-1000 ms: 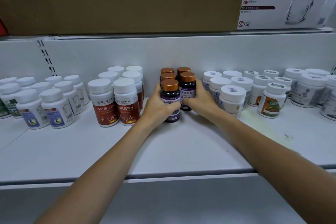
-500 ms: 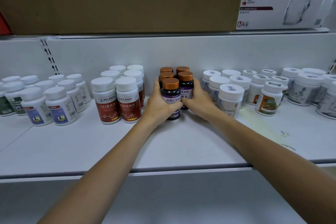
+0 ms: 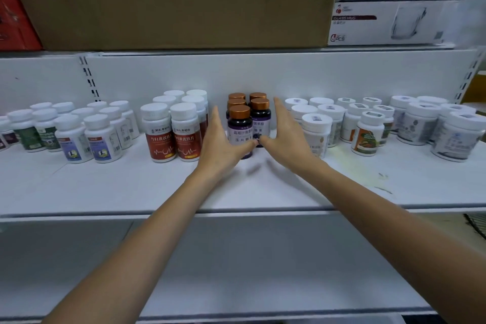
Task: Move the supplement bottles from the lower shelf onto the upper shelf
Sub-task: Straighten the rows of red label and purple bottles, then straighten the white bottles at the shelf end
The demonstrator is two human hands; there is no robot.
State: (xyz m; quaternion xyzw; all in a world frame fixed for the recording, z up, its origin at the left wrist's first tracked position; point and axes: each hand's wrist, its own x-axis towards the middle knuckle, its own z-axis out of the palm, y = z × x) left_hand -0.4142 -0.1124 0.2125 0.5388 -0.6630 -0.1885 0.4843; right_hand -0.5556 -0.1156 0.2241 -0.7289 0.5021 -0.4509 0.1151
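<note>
So the copper-capped bottles (image 3: 248, 123) are standing in a tight two-row clump on the white shelf (image 3: 131, 187), dead centre and near the back wall. I'd guess that's the upper shelf and this batch is already where it belongs. The left hand (image 3: 223, 144) is at the clump's 9 o'clock and the right hand (image 3: 285, 137) at its 3 o'clock. Both are spread flat with straight fingers, holding nothing. The thumb tips (image 3: 251, 144) seem to just touch the front labels, though I can't tell if the palms touch. If it were me, I'd nudge both sides in evenly and pull straight back toward 6 o'clock, since tall narrow bottles like these probably tip easily. As for the room, there's a big cardboard box (image 3: 171, 0) up at 12 o'clock and glass mug boxes (image 3: 389, 21) at 2 o'clock. Red-label bottles (image 3: 172, 137) sit just beside the left hand, and white-capped tubs (image 3: 315, 129) are right behind the right hand, so there isn't much elbow room.
</note>
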